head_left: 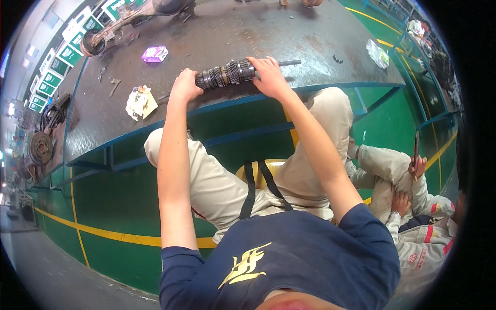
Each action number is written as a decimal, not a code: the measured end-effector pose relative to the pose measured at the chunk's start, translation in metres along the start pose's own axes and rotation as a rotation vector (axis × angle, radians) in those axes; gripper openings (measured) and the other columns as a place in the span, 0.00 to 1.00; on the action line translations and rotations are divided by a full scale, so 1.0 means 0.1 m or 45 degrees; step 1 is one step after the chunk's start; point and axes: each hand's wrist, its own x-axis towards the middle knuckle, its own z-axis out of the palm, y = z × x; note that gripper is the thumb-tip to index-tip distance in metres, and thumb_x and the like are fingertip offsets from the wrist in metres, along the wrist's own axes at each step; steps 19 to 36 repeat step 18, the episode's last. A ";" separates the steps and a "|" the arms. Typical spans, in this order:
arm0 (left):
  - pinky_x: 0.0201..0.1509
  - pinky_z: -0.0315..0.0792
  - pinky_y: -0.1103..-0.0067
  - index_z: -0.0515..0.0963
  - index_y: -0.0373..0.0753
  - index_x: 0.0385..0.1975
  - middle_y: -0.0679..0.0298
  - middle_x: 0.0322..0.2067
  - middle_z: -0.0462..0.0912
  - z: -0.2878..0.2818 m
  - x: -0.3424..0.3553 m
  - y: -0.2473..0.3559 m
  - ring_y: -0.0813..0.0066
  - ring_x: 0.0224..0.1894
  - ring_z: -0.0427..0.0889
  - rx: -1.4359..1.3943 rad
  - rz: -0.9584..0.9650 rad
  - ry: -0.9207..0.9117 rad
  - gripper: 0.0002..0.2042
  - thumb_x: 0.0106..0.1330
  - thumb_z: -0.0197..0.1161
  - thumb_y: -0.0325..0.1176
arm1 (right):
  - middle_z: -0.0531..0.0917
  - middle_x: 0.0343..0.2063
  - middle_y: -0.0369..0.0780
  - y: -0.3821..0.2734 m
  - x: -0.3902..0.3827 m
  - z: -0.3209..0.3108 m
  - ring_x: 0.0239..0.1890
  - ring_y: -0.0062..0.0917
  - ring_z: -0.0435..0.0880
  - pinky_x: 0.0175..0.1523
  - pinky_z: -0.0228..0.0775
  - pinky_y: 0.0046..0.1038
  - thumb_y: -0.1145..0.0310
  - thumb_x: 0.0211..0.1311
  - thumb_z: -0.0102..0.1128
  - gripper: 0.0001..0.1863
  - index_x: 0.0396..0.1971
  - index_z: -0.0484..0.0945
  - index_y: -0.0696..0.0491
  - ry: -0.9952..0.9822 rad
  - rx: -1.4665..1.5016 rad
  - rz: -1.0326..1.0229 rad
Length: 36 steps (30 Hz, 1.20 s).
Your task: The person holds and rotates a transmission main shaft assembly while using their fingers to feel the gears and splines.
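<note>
A gear shaft with several dark toothed gears lies level along the near side of the metal workbench. My left hand is closed around its left end. Around the right end of the gears wraps my right hand. A bare length of thin shaft sticks out to the right past my right hand, and a thin rod tip shows to the left of my left hand. The palms and the parts of the shaft under them are hidden.
Left of my hands lie crumpled paper on a yellow pad, a purple box and a small metal tool. An axle-like part is at the back left. A plastic bag lies at the right. A seated person is close on my right.
</note>
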 end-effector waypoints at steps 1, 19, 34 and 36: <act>0.59 0.74 0.66 0.82 0.35 0.43 0.49 0.46 0.80 0.00 0.00 0.00 0.51 0.51 0.80 -0.007 -0.005 0.001 0.23 0.42 0.72 0.27 | 0.78 0.52 0.46 0.01 0.00 0.00 0.60 0.38 0.72 0.72 0.48 0.42 0.74 0.51 0.61 0.34 0.62 0.66 0.53 -0.003 0.005 -0.011; 0.63 0.70 0.68 0.81 0.37 0.50 0.46 0.50 0.78 0.04 0.07 -0.10 0.53 0.57 0.76 -0.004 0.000 -0.070 0.28 0.42 0.72 0.29 | 0.78 0.51 0.45 0.01 0.01 -0.03 0.61 0.38 0.71 0.71 0.49 0.41 0.72 0.49 0.62 0.34 0.61 0.68 0.51 -0.036 0.063 0.017; 0.63 0.70 0.68 0.81 0.37 0.50 0.46 0.50 0.78 0.04 0.07 -0.10 0.53 0.57 0.76 -0.004 0.000 -0.070 0.28 0.42 0.72 0.29 | 0.78 0.51 0.45 0.01 0.01 -0.03 0.61 0.38 0.71 0.71 0.49 0.41 0.72 0.49 0.62 0.34 0.61 0.68 0.51 -0.036 0.063 0.017; 0.63 0.70 0.68 0.81 0.37 0.50 0.46 0.50 0.78 0.04 0.07 -0.10 0.53 0.57 0.76 -0.004 0.000 -0.070 0.28 0.42 0.72 0.29 | 0.78 0.51 0.45 0.01 0.01 -0.03 0.61 0.38 0.71 0.71 0.49 0.41 0.72 0.49 0.62 0.34 0.61 0.68 0.51 -0.036 0.063 0.017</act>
